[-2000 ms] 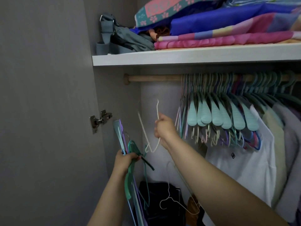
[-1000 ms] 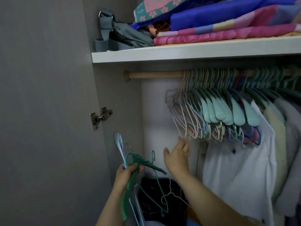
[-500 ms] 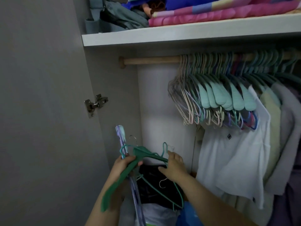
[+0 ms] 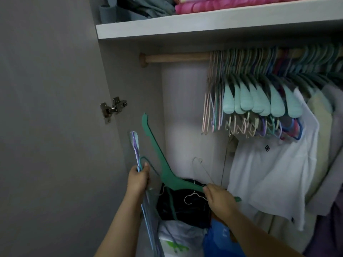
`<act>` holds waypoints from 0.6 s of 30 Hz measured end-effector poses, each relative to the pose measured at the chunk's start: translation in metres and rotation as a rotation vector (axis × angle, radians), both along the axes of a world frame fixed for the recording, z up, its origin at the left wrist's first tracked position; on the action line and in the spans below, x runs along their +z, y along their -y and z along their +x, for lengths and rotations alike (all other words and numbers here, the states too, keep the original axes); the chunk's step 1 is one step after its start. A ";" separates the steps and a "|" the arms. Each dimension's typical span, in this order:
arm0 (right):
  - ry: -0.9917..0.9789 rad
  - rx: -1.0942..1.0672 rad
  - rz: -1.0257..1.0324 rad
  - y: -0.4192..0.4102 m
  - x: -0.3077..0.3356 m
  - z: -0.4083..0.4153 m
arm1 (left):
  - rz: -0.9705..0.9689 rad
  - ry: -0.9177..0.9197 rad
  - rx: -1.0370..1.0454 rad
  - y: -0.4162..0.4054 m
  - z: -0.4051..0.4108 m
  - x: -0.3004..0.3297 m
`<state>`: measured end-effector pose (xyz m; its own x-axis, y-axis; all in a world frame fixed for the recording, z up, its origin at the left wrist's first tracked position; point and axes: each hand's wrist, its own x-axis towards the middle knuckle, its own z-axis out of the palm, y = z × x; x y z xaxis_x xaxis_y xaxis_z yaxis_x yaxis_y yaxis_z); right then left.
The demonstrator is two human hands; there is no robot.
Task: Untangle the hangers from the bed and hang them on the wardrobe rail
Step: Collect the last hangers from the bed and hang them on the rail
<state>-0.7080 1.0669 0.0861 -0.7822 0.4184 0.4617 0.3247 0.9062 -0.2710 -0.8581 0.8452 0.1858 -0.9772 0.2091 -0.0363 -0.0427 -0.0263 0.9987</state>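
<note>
Head view shows the right hand [image 4: 220, 200], which half a second ago only reached in, now gripping the green hanger [image 4: 163, 168] low near the wardrobe floor, pulled clear of the bundle [image 4: 143, 191] the left hand [image 4: 138, 179] clenches. I judge it freed, ready for the rail [image 4: 176, 57] above.

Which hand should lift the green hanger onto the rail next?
Right hand: its grip is already on the green hanger, below the rail. Left hand holds the remaining bundle.
</note>
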 end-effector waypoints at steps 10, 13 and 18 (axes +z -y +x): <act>0.242 -0.168 -0.211 -0.034 -0.008 0.026 | -0.125 -0.034 0.098 -0.026 -0.030 -0.032; 0.459 -0.208 -0.555 -0.044 0.007 0.023 | -0.160 -0.005 0.106 -0.029 -0.031 -0.043; 0.570 -0.191 -0.868 -0.032 0.028 0.026 | -0.169 0.026 0.101 -0.029 -0.033 -0.051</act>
<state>-0.6816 1.0994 0.1145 -0.6755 0.5682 -0.4698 0.7249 0.3951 -0.5643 -0.8911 0.8741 0.1346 -0.9912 0.0983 -0.0884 -0.0747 0.1360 0.9879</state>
